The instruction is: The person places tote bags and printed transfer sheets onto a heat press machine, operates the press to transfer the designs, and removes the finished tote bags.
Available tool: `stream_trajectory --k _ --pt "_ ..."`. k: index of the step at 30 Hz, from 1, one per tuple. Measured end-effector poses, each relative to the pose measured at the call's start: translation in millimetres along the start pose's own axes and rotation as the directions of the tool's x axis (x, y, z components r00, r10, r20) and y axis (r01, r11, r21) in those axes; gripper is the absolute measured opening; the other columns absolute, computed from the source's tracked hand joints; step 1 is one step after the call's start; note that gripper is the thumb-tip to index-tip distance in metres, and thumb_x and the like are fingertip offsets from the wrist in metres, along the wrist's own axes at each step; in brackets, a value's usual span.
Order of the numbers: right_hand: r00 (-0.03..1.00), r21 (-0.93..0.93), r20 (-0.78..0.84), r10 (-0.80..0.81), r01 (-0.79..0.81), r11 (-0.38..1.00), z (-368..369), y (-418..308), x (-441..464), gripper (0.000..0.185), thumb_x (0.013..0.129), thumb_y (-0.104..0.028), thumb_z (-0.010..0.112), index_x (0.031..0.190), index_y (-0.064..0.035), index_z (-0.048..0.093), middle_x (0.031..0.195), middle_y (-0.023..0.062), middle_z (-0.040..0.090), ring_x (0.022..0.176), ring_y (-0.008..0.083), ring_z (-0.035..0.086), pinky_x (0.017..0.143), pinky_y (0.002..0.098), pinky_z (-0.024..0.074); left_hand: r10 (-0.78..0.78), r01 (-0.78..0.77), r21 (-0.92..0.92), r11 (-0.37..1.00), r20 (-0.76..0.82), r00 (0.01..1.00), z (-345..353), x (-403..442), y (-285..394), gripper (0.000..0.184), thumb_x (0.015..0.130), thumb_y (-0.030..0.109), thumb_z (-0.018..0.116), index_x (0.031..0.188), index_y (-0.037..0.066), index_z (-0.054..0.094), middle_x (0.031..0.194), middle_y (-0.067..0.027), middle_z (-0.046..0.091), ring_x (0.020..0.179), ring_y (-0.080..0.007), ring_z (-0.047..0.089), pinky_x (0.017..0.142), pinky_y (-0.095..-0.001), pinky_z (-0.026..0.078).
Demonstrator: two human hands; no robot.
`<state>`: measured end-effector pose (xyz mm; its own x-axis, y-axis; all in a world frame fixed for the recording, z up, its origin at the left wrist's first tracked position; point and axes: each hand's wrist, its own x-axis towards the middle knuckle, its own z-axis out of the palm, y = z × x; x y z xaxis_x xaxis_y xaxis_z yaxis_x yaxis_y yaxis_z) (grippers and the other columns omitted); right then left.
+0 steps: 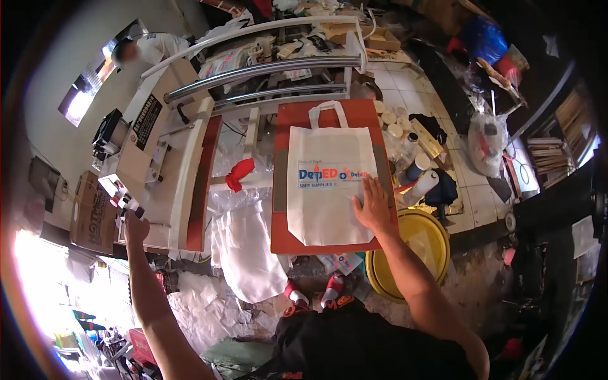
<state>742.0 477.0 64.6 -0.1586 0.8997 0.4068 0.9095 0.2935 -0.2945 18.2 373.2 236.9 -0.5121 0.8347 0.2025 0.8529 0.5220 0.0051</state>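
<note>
A white tote bag (pixel 329 218) with a blue and red "DepED" print lies flat on the red-edged platen (pixel 282 231) of a press machine, its handle loop toward the far side. My right hand (pixel 372 204) rests on the bag's right part, fingers spread, beside the print. At the machine's left side, my left hand (pixel 136 227) is at the control panel (pixel 121 197) with its black and red knobs. Its fingers look curled there; what they grip is hidden.
A red cloth (pixel 239 174) and white bags (pixel 244 253) hang left of the platen. Bottles and jars (pixel 418 166) stand to the right, above a yellow tub (pixel 443 244). Metal rails (pixel 266 68) cross behind. Another person (pixel 158 49) is at the back left.
</note>
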Motion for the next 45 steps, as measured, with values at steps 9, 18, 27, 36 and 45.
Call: stream_trajectory --k 9,18,27,36,45 --pt "1.0 0.004 0.008 0.011 -0.011 1.0 -3 -4 -1 0.062 0.094 -0.034 0.062 0.143 0.0013 0.049 0.156 0.0202 0.041 0.146 0.0406 0.037 0.116 0.0519 0.0336 0.299 -0.295 0.076 0.952 -0.048 0.953 -49 -62 73 0.029 0.086 0.021 0.07 0.106 0.003 0.061 0.111 -0.0198 0.062 0.109 -0.0423 0.059 0.092 -0.0525 0.048" --pt "1.0 -0.001 -0.023 0.014 -0.014 1.0 0 -3 -4 0.062 0.094 -0.034 0.063 0.143 0.0012 0.05 0.156 0.0182 0.043 0.145 0.0394 0.039 0.114 0.0525 0.0353 0.593 -0.671 -0.099 0.735 -0.387 0.706 -44 -124 188 0.016 0.081 0.015 0.074 0.086 0.005 0.063 0.089 -0.0143 0.064 0.098 -0.0382 0.057 0.091 -0.0515 0.045" --pt "0.999 0.076 -0.022 0.028 -0.026 0.997 4 9 0 0.055 0.098 -0.03 0.058 0.142 0.0032 0.051 0.15 0.0223 0.048 0.144 0.0387 0.041 0.114 0.051 0.0356 0.653 -0.739 -0.381 0.556 -0.35 0.672 -46 -183 305 0.021 0.086 0.022 0.075 0.09 0.007 0.061 0.083 -0.01 0.063 0.084 -0.0324 0.061 0.08 -0.0455 0.044" --pt "0.968 0.655 -0.247 -0.048 0.203 0.728 -150 -85 9 0.017 0.098 -0.011 0.06 0.111 0.0 0.064 0.109 0.018 0.065 0.104 0.0349 0.064 0.093 0.0422 0.0501 0.712 -0.819 -0.437 0.373 -0.43 0.554 -53 -224 385 0.023 0.084 0.015 0.072 0.104 0.006 0.065 0.096 -0.0099 0.067 0.097 -0.0289 0.064 0.087 -0.0422 0.047" --pt "0.953 0.453 -0.206 -0.223 0.295 0.841 -166 -122 -12 0.028 0.088 -0.007 0.07 0.114 -0.0027 0.064 0.116 0.0151 0.064 0.111 0.0377 0.056 0.098 0.0468 0.0455 0.756 -0.795 -0.563 0.226 -0.413 0.508 -76 -242 395 0.042 0.082 0.007 0.071 0.123 0.001 0.064 0.119 -0.0168 0.066 0.113 -0.036 0.062 0.1 -0.0455 0.049"
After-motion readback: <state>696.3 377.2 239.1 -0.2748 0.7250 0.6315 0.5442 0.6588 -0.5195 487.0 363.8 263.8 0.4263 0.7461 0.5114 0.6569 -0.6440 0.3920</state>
